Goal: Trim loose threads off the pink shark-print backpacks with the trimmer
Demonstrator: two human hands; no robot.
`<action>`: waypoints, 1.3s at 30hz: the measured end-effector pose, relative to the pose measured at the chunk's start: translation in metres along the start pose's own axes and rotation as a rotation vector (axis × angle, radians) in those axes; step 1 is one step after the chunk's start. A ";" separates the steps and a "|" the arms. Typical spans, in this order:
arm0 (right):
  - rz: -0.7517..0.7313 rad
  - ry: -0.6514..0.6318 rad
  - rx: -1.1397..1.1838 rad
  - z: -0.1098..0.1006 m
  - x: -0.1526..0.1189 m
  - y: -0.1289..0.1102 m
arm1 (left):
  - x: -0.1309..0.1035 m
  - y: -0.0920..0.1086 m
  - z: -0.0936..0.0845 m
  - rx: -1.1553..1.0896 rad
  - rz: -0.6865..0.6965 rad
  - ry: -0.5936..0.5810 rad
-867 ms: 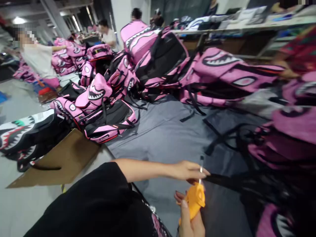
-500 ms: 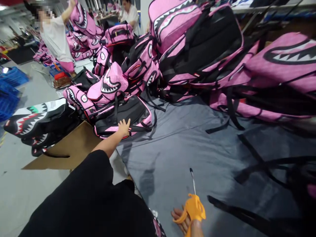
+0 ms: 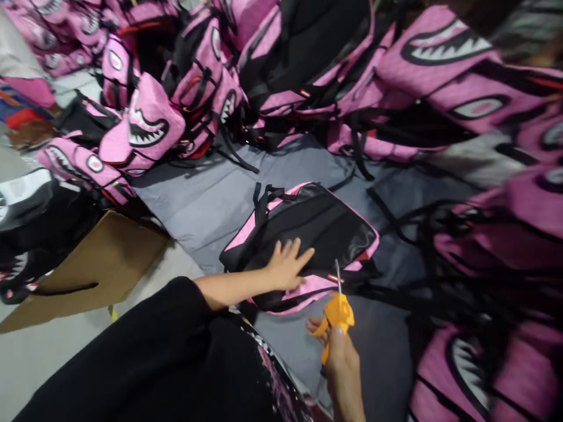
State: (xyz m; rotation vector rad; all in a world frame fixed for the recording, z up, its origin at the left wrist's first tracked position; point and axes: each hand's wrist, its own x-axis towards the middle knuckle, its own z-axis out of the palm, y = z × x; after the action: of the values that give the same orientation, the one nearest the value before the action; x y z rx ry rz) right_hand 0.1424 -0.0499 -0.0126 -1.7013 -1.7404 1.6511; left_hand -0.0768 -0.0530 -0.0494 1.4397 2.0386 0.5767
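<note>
The bag (image 3: 316, 228) lay on the grey cloth (image 3: 285, 340), its black back panel up and its pink edging showing. The left hand (image 3: 288, 266) was open wide, fingers spread and palm down over the bag's panel, holding nothing; it appeared to touch the panel. The right hand (image 3: 343, 346), at the bag's near side, was closed around the orange tool (image 3: 338, 313), some fingertips showing beyond the grip. The tool's thin metal shaft pointed across the bag's near edge; whether it touched could not be told. Cardboard (image 3: 99, 258) lay left of the bag, and pink bags (image 3: 466, 99) were heaped beyond it.
</note>
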 end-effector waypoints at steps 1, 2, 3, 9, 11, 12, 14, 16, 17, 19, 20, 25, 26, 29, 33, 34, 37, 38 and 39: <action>0.037 0.008 -0.003 -0.007 -0.003 0.003 | -0.007 0.001 -0.003 0.083 0.044 0.044; 0.078 0.024 0.005 -0.014 -0.005 0.007 | -0.015 -0.001 -0.008 0.178 0.038 0.087; 0.115 0.033 -0.009 -0.019 -0.008 0.012 | -0.021 -0.005 -0.012 0.263 -0.002 0.115; 0.145 -0.008 -0.344 -0.033 -0.015 0.026 | -0.038 -0.018 -0.045 0.271 -0.461 0.123; 0.141 -0.056 -0.361 -0.037 -0.020 0.020 | -0.042 -0.018 -0.057 0.034 -0.574 0.074; 0.142 -0.110 -0.359 -0.040 -0.025 0.016 | -0.044 -0.018 -0.061 -0.130 -0.556 0.065; 0.144 -0.263 -0.343 -0.052 -0.035 0.007 | -0.047 -0.014 -0.063 -0.507 -0.398 0.050; 0.166 -0.376 -0.307 -0.067 -0.042 -0.003 | -0.043 -0.010 -0.056 -0.883 -0.253 -0.044; 0.177 -0.397 -0.285 -0.076 -0.042 -0.008 | -0.037 -0.009 -0.049 -1.031 -0.251 -0.103; 0.152 -0.363 -0.285 -0.090 -0.030 -0.023 | -0.019 -0.013 -0.032 -1.220 -0.443 -0.148; 0.112 -0.340 -0.308 -0.095 -0.018 -0.032 | -0.009 -0.017 -0.024 -1.263 -0.583 -0.139; -0.017 -0.147 -0.615 -0.093 0.091 -0.089 | 0.024 -0.042 0.003 -1.279 -0.884 -0.108; -0.011 -0.084 -0.707 -0.090 0.111 -0.099 | 0.025 -0.045 0.004 -1.282 -0.892 -0.110; -0.014 -0.025 -0.869 -0.080 0.134 -0.120 | 0.027 -0.051 0.006 -1.291 -0.938 -0.139; 0.063 -0.558 -0.736 -0.070 0.097 -0.124 | 0.033 -0.057 0.009 -1.324 -0.999 -0.227; 0.073 -0.632 -0.692 -0.068 0.087 -0.125 | 0.035 -0.059 0.010 -1.335 -1.007 -0.250; 0.004 -0.416 -0.767 -0.061 0.078 -0.135 | 0.038 -0.062 0.011 -1.357 -1.012 -0.299; -0.007 -0.405 -0.798 -0.058 0.079 -0.138 | 0.038 -0.063 0.011 -1.361 -1.011 -0.310; 0.003 -0.478 -0.803 -0.055 0.081 -0.142 | 0.038 -0.063 0.010 -1.366 -1.008 -0.319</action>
State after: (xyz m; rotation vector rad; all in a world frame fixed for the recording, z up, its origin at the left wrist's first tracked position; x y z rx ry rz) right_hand 0.0782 0.0850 0.0742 -1.6274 -2.9264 1.5460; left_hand -0.1233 -0.0368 -0.1048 -0.2884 1.2516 0.8779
